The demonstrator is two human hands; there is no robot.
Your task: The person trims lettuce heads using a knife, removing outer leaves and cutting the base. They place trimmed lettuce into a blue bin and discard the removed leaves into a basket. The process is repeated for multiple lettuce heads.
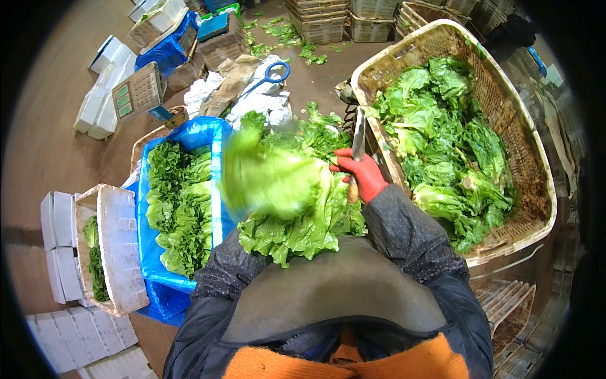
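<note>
My right hand [363, 174] wears a red glove and grips a knife [359, 134] by its wooden handle, the blade pointing away from me. Just left of it, against my apron [331, 284], is a green leafy lettuce head [284, 189], partly blurred by motion. My left sleeve [232, 265] runs under this lettuce, which hides my left hand. More loose lettuce leaves [326, 135] lie just beyond. To the left, lettuce heads [182, 203] stand packed in rows in a box lined with blue plastic [217, 189].
On the right, a large soiled plastic crate [530, 156] holds lettuce [440, 137]. A white foam box [120, 251] stands at left. Ahead are white bags with a blue-handled tool [276, 73], a weighing scale [137, 92] and stacked crates [322, 23]. Leaf scraps [284, 33] litter the floor.
</note>
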